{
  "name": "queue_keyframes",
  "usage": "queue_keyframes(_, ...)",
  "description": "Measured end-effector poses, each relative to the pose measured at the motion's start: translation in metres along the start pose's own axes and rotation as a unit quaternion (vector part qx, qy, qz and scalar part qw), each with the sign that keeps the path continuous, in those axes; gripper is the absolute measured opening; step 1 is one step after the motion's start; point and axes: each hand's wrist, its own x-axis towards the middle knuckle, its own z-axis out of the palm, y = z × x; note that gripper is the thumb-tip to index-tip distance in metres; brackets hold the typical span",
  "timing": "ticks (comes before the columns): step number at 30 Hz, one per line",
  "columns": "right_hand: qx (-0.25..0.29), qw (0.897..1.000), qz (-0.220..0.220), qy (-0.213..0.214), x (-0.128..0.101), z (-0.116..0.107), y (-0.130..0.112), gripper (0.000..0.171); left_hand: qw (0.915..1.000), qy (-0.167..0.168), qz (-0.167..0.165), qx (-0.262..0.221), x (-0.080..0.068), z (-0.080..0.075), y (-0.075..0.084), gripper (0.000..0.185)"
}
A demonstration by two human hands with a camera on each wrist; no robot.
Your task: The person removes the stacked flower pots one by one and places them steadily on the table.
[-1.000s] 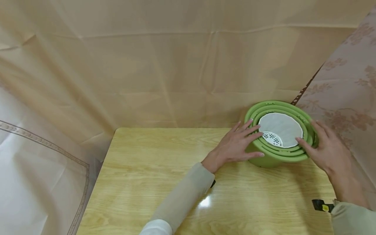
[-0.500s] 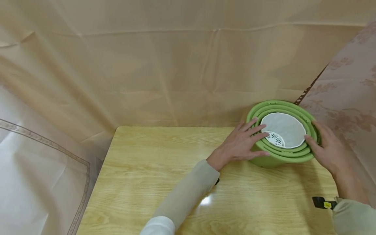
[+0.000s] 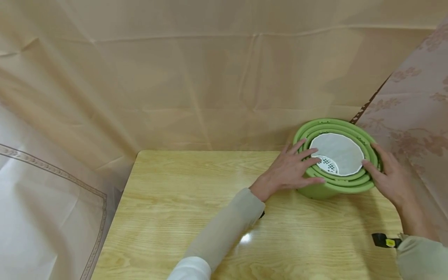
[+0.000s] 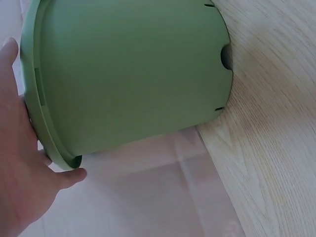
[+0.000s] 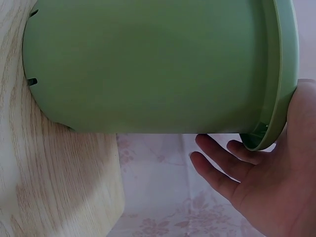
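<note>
A stack of nested green plastic pots (image 3: 323, 191) stands at the far right corner of the wooden table (image 3: 182, 210). A white liner (image 3: 341, 153) and a white mesh disc (image 3: 327, 165) lie inside the top pot. My left hand (image 3: 287, 171) holds the left rim, fingers spread over the top and thumb under the lip. My right hand (image 3: 388, 179) holds the right rim. The left wrist view shows the pot wall (image 4: 133, 74) with my left hand (image 4: 19, 182) at its rim. The right wrist view shows the pot (image 5: 148, 64) with my right hand (image 5: 276, 192), fingers below the rim.
A beige sheet (image 3: 210, 77) hangs behind the table, and a floral cloth (image 3: 416, 116) hangs close to the pots on the right. The pots stand near the table's back and right edges. A black and yellow strap (image 3: 385, 241) shows at my right wrist.
Both hands have closed in on the pot rim; the right hand slid up from beside the stack onto its right edge. The pots have barely moved.
</note>
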Motion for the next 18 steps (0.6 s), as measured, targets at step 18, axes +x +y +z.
queue_keyframes(18,0.101,0.994,0.041,0.008,-0.006,0.008,0.002,0.064,0.9995,0.001,-0.03,0.005,0.012,-0.003,0.012,0.069)
